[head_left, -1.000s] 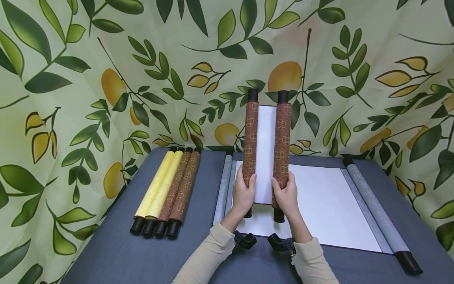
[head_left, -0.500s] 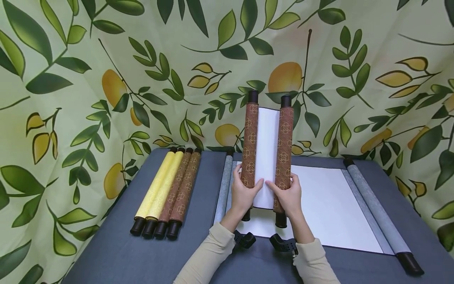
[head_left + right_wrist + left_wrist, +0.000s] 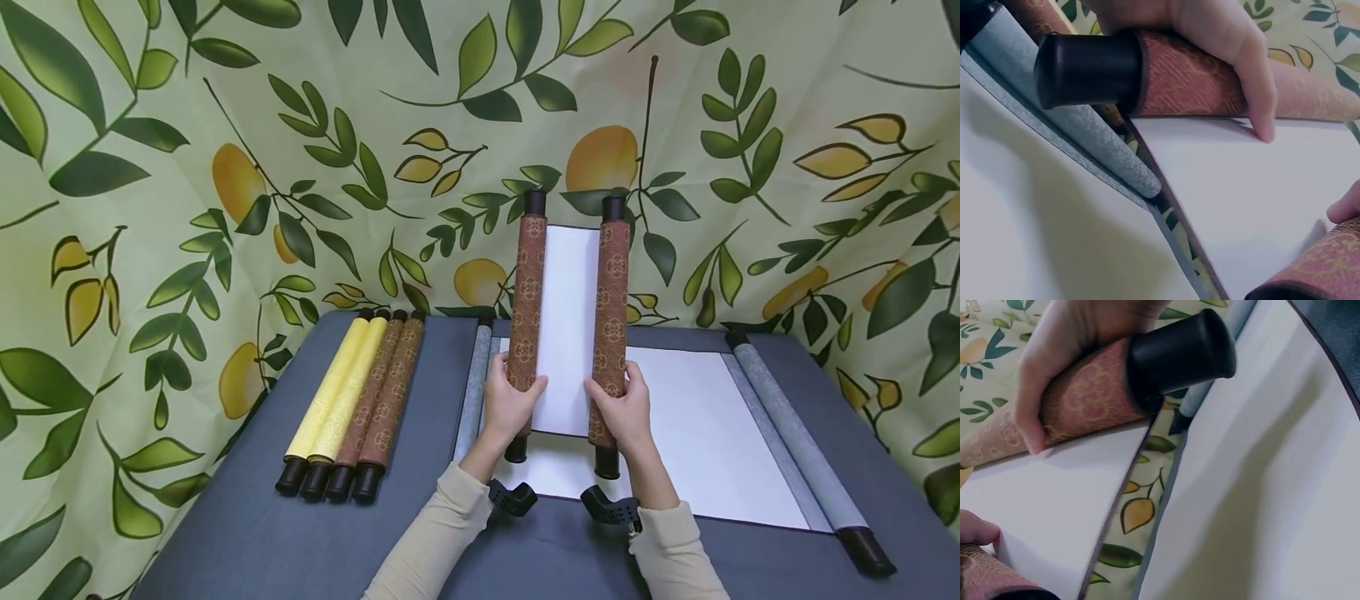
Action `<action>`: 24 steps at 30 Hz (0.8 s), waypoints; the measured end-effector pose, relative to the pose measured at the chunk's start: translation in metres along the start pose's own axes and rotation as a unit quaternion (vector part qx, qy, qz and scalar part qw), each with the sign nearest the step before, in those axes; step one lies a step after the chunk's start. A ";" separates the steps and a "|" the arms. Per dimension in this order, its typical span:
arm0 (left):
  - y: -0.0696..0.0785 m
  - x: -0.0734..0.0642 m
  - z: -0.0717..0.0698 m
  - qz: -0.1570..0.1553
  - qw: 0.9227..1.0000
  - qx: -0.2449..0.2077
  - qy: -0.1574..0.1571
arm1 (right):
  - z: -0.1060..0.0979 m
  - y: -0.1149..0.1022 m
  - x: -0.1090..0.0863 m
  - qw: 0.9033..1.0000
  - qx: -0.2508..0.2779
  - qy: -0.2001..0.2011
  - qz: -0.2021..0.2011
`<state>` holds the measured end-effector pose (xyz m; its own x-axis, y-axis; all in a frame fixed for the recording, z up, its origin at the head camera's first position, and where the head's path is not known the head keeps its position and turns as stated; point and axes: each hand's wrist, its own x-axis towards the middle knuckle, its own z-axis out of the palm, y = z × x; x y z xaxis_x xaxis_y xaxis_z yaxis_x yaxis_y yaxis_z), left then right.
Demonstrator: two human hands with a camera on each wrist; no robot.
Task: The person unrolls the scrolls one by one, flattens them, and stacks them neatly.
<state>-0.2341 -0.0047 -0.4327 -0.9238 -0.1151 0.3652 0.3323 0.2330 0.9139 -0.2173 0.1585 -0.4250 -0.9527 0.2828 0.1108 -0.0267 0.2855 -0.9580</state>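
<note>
Both hands hold up a reddish-brown patterned scroll (image 3: 611, 292), partly unrolled, with a strip of blank white paper (image 3: 566, 333) between its two rolls. The left hand (image 3: 510, 404) grips the left roll near its lower end, thumb on the paper side. Likewise the right hand (image 3: 624, 408) grips the right roll, its thumb resting at the paper's edge. Black knobs cap the roll ends, and one black knob (image 3: 1179, 353) shows close up in the left wrist view. In the right wrist view the right thumb (image 3: 1257, 94) lies over the brocade roll onto the paper.
Beneath the hands a larger grey-blue scroll (image 3: 798, 433) lies unrolled on the dark blue table (image 3: 247, 550). Two yellow scrolls (image 3: 348, 387) and two brown scrolls (image 3: 393, 392) lie side by side at the left. A leaf-printed cloth (image 3: 420, 92) hangs behind.
The right hand has moved right with its roll, widening the strip of white paper between the rolls. The left hand stays in nearly the same place. The thumbs briefly came closer together midway.
</note>
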 end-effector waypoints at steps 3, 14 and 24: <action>0.000 0.001 -0.003 -0.006 1.000 -0.001 -0.009 | -0.003 -0.001 0.001 1.000 -0.005 -0.014 0.011; 0.000 0.003 -0.007 -0.025 0.999 -0.010 -0.021 | -0.014 -0.010 -0.001 0.999 -0.019 -0.015 0.037; -0.001 0.004 -0.007 -0.037 0.999 -0.002 -0.014 | -0.008 -0.006 0.001 1.000 0.006 0.007 0.013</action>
<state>-0.2371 -0.0125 -0.4304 -0.9505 -0.1054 0.2923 0.2642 0.2211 0.9388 -0.2152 0.1644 -0.4173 -0.9489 0.3027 0.0895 -0.0055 0.2675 -0.9635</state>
